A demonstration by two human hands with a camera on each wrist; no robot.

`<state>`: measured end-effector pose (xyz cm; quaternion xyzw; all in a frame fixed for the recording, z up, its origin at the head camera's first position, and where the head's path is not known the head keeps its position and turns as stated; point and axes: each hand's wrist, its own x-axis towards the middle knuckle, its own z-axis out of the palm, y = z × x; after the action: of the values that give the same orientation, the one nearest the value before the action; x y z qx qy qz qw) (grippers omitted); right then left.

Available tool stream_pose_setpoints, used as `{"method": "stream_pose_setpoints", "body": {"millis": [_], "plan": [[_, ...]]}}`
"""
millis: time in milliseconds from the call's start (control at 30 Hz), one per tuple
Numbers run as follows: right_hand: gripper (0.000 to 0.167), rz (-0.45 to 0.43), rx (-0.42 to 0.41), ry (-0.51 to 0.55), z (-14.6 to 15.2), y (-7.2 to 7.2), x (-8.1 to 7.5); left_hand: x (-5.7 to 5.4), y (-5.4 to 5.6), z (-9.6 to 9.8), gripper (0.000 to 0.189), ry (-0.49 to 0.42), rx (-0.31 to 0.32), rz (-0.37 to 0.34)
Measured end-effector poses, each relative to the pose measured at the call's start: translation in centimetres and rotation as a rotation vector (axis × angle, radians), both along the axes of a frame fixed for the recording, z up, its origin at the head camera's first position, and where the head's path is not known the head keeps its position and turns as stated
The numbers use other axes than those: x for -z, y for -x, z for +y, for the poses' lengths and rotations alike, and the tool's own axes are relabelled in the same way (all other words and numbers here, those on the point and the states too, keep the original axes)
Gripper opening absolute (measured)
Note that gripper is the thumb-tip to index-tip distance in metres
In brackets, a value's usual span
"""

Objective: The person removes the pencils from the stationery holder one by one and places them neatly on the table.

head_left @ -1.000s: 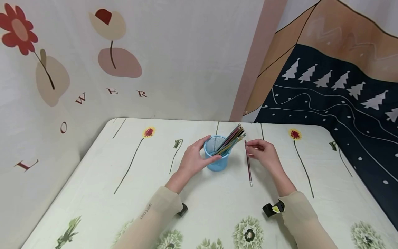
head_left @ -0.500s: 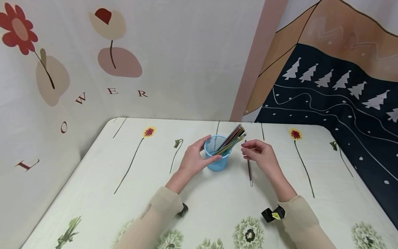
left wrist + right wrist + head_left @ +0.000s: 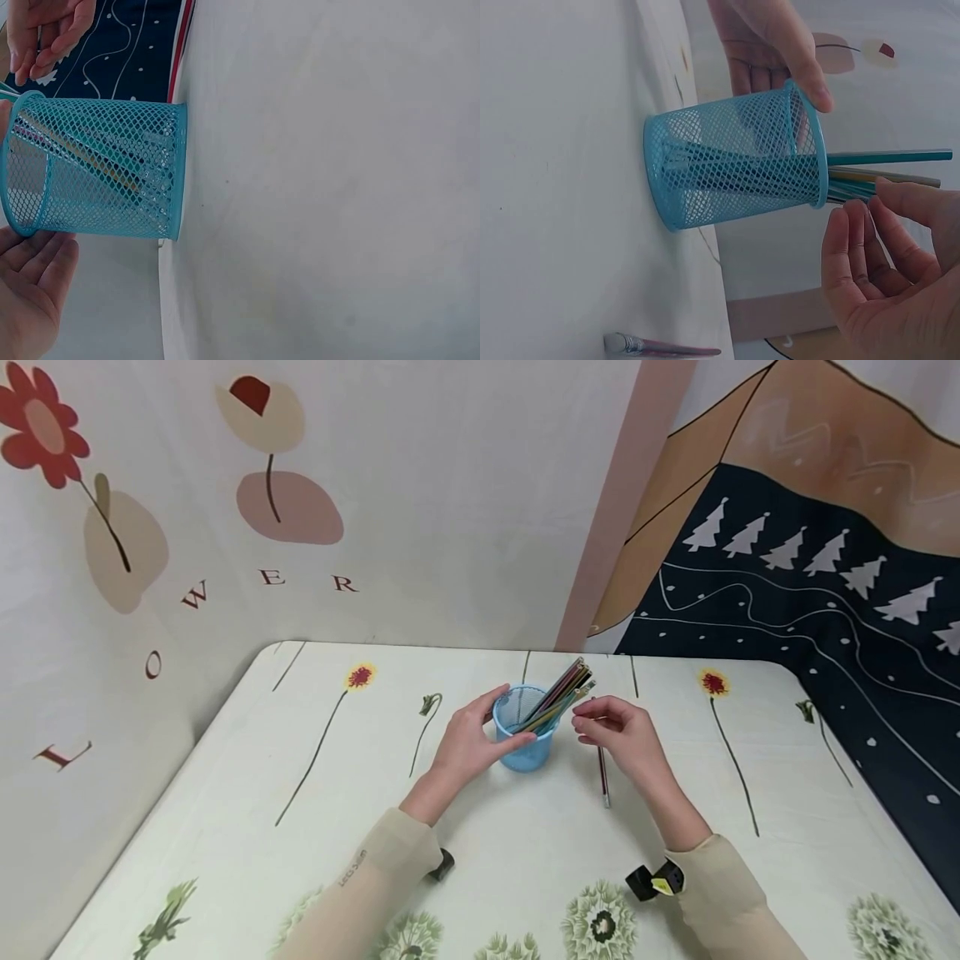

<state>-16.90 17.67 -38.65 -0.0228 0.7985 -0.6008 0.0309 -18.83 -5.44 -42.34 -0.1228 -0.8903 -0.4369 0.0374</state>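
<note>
A light-blue mesh pencil cup (image 3: 525, 752) stands on the table, holding a bundle of pencils (image 3: 562, 693) that lean to the right. My left hand (image 3: 465, 739) grips the cup near its rim, thumb on the near side and fingers round the far side. My right hand (image 3: 626, 727) is just right of the bundle, its fingers loosely bent. In the right wrist view its fingertips overlap the lower pencils (image 3: 855, 187) beside the rim. One dark red pencil (image 3: 603, 772) lies on the table under the right hand, its eraser end toward me and its far part mostly hidden.
A white flower-printed cloth (image 3: 337, 877) covers the table. Behind it hang a pale printed curtain (image 3: 450, 527) and, at the right, a dark cloth with white trees (image 3: 750, 585). A black wrist camera (image 3: 652, 881) sits at the right cuff.
My right hand has come away from the loose pencil and moved left toward the cup's pencils. That pencil stays on the table; the left hand keeps its hold on the cup.
</note>
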Motion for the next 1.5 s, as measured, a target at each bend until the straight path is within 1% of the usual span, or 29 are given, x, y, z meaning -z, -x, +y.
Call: {"method": "stream_pose_setpoints", "body": {"millis": [267,367,567,733,1167,1333,1500], "plan": [[0.029,0.016,0.004,0.031,-0.5,-0.2,-0.1,0.0,0.0,0.0,0.085,0.01,0.001,0.0],[0.03,0.024,0.001,0.031,-0.7,-0.3,-0.1,0.1,0.0,0.0,0.085,0.013,0.002,0.01],[0.033,0.038,0.008,0.014,-1.2,-0.4,-0.2,0.0,0.0,-0.1,0.085,0.012,0.003,0.025],[0.034,0.039,0.033,-0.018,-1.7,-0.4,-0.1,0.0,0.0,-0.1,0.086,0.02,0.001,0.028],[0.031,0.071,0.065,-0.041,-2.5,0.2,0.3,-0.1,0.0,-0.1,0.085,0.037,-0.001,0.043],[0.031,0.079,0.068,-0.041,-2.6,0.1,0.2,-0.1,0.1,0.0,0.084,0.032,0.005,0.046],[0.03,0.099,0.06,-0.02,-2.4,0.0,0.1,0.0,0.1,-0.1,0.084,0.019,0.007,0.046]]}}
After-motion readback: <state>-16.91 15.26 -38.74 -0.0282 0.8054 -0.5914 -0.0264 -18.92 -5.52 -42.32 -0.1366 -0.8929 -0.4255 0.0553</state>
